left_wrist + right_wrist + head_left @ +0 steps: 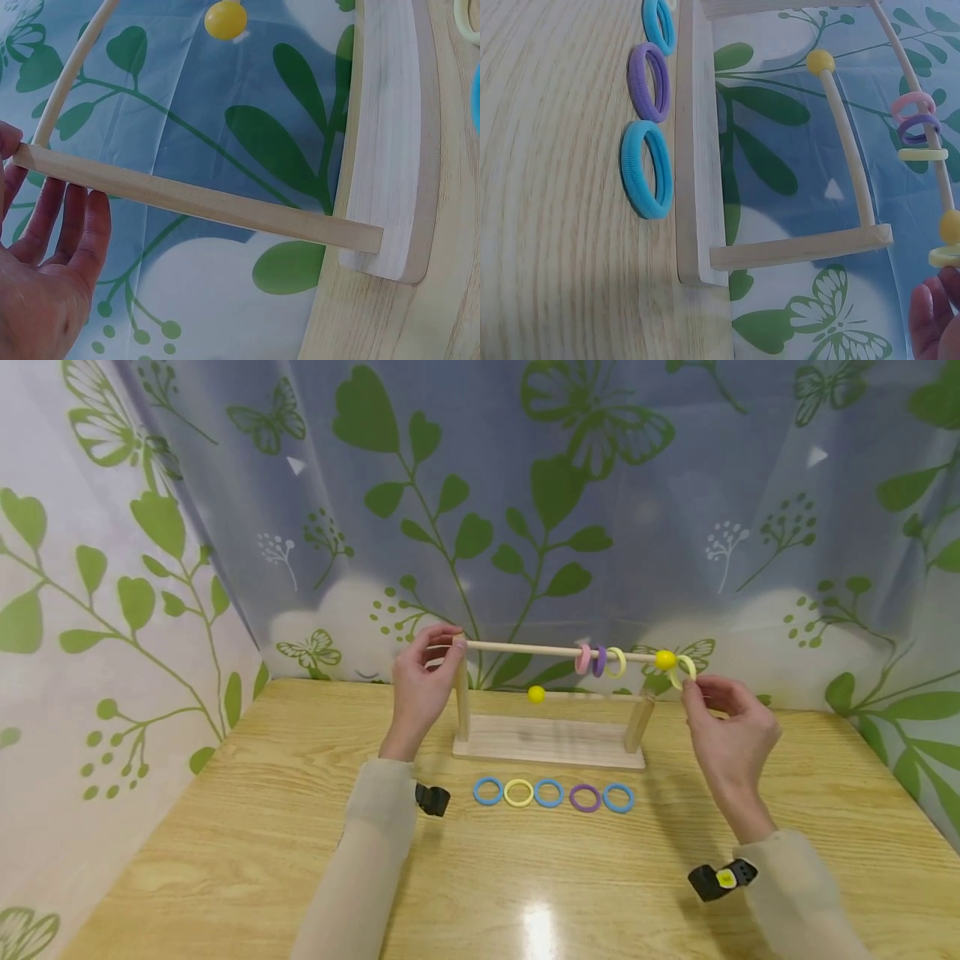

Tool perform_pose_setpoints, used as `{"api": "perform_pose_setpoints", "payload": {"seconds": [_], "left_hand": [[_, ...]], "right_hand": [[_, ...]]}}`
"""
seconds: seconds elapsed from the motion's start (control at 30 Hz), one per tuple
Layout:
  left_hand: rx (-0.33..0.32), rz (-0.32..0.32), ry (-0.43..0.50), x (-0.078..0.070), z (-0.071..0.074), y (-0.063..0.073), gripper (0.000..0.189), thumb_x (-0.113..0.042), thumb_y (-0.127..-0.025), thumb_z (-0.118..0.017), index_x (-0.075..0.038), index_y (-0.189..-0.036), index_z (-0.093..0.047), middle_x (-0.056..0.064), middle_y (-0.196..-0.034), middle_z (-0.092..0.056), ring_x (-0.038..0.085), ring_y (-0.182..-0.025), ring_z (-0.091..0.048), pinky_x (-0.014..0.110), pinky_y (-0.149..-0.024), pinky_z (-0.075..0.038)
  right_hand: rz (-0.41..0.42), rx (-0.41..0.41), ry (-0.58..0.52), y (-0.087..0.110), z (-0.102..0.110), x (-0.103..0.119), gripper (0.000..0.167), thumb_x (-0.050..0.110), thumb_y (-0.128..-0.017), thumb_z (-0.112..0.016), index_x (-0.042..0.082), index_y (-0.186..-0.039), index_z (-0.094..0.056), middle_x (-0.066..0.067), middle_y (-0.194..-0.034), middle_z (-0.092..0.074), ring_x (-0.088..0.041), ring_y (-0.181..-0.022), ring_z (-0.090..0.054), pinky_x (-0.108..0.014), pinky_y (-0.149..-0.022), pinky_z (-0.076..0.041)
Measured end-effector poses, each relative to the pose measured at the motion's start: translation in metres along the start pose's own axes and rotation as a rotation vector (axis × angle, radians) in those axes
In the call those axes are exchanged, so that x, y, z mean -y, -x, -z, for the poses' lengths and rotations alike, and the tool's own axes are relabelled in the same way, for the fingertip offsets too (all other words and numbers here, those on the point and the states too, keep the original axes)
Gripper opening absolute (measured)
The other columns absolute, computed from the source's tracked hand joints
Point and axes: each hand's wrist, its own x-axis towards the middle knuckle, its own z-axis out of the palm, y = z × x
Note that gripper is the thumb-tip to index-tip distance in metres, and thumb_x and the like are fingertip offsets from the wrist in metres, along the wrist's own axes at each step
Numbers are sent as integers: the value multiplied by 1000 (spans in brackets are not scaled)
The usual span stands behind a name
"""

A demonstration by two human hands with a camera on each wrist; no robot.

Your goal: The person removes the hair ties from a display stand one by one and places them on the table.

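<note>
A rod (525,649) runs from left hand (426,685) toward right hand (731,727), three rings (600,668) on it nearer the right. Below, between the hands, five rings (550,805) lie on the desk (262,827), stand (551,739) and curtain (480,435) behind.

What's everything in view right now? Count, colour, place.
table: 1, light wood, foreground
backdrop: at least 1, blue/white/green, behind
stand: 1, pale wood, on table
rods: 2, pale wood, one per stand end
balls: 2, yellow, rods' free ends
threaded rings: 3, pink/purple/yellow, upper rod
loose rings: 5, 3 blue, 1 yellow, 1 purple, on table
held ring: 1, yellow, beside upper ball
sleeves: 2, beige, foreground
wrist devices: 2, black, one per sleeve
left hand: 1, gripping stand's left top
right hand: 1, pinching held ring
</note>
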Motion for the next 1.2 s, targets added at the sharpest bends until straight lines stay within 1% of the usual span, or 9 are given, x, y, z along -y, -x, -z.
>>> {"api": "perform_pose_setpoints", "payload": {"seconds": [0.07, 0.13, 0.23, 0.27, 0.3, 0.47, 0.6, 0.8, 1.2], "left_hand": [[0, 0, 2, 0, 0, -1, 21, -22, -100, -68, -11, -117, -71, 14, -111, -70, 28, -102, -70, 20, -79, -57], [-1, 0, 5, 0, 0, -1, 21, -22, -100, -68, -10, -117, -71, 14, -111, -70, 28, -102, -70, 20, -79, -57], [-1, 0, 5, -1, -1, -2, 21, -21, -100, -68, -11, -117, -71, 13, -110, -71, 28, -101, -70, 20, -79, -57], [-1, 1, 5, -1, -1, -2, 21, -21, -99, -68, -10, -117, -71, 13, -110, -71, 27, -101, -70, 21, -79, -57], [-1, 2, 5, 0, -1, -2, 21, -21, -99, -68, -10, -117, -71, 13, -111, -70, 27, -101, -70, 21, -79, -57], [7, 9, 6, 0, -1, -1, 24, -21, -100, -68, -8, -119, -70, 14, -112, -70, 27, -102, -70, 23, -80, -58], [13, 13, 4, 0, 0, 1, 24, -22, -100, -67, -7, -120, -70, 13, -112, -69, 26, -102, -70, 23, -81, -58], [15, 10, -4, 1, 0, 2, 26, -22, -101, -66, -6, -121, -69, 13, -113, -69, 26, -103, -69, 22, -82, -57], [11, 7, 11, -1, 0, 1, 24, -23, -100, -67, -9, -119, -70, 13, -112, -69, 25, -102, -69, 21, -80, -57]], "right_hand": [[14, 2, 9, 0, 2, 0, 20, 22, -93, -75, 4, -101, -79, 34, -78, -63, 13, -70, -61, -4, -59, -47], [22, 2, 12, 0, 4, 0, 20, 21, -93, -74, 3, -101, -79, 25, -81, -70, 13, -71, -62, -4, -60, -47], [25, -4, 20, 0, 8, -1, 18, 19, -93, -74, 4, -102, -79, 15, -85, -74, 13, -73, -62, -4, -61, -47], [24, -6, 20, 0, 9, -1, 18, 18, -92, -74, 4, -102, -78, 14, -85, -75, 13, -73, -62, -4, -61, -47], [24, -7, 20, 0, 10, -1, 17, 17, -92, -75, 4, -103, -78, 14, -85, -75, 13, -73, -62, -4, -61, -47], [24, -11, 19, 1, 17, -5, 16, 14, -91, -76, 3, -103, -78, 32, -81, -64, 14, -73, -61, -3, -61, -46], [38, -3, 20, 2, 21, -10, 15, 10, -90, -76, 2, -102, -78, 37, -80, -62, 15, -72, -60, -2, -61, -46], [55, 25, 5, 7, 25, -12, 14, 4, -87, -76, -1, -100, -78, 38, -78, -62, 16, -70, -61, -2, -60, -47], [22, 85, 20, 21, 30, -11, 13, 7, -87, -79, 3, -99, -79, 38, -77, -64, 15, -68, -61, -2, -58, -47]]}}
